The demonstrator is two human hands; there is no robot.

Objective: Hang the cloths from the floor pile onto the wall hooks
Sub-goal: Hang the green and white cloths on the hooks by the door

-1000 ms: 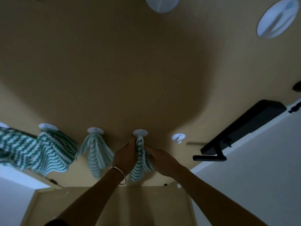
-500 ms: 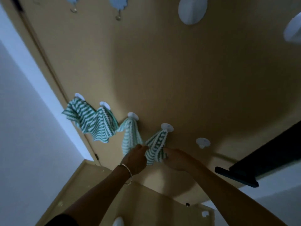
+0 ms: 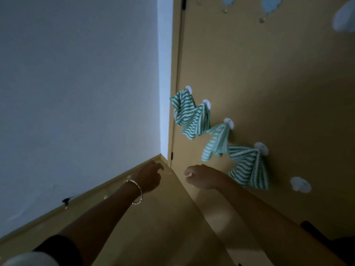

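Several green-and-white striped cloths hang in a slanting row on round white hooks on the tan door [image 3: 269, 83]. The nearest cloth [image 3: 247, 166] hangs from its hook [image 3: 261, 148]; a paler cloth [image 3: 217, 143] hangs beside it, and two more [image 3: 189, 116] further along. One white hook [image 3: 300, 184] past the nearest cloth is bare. My left hand [image 3: 148, 177], bangle at the wrist, and my right hand [image 3: 201, 176] are both off the cloths, below and left of them, fingers loosely curled and holding nothing. The floor pile is out of view.
A pale blue-grey wall [image 3: 76, 93] fills the left side and meets the door frame [image 3: 173, 93]. More white hooks [image 3: 343, 18] sit higher on the door. A dark object [image 3: 326, 240] shows at the lower right corner.
Both hands have let go of the nearest cloth, which now hangs on its hook, and have drawn back down and left. The view has swung left toward the wall.
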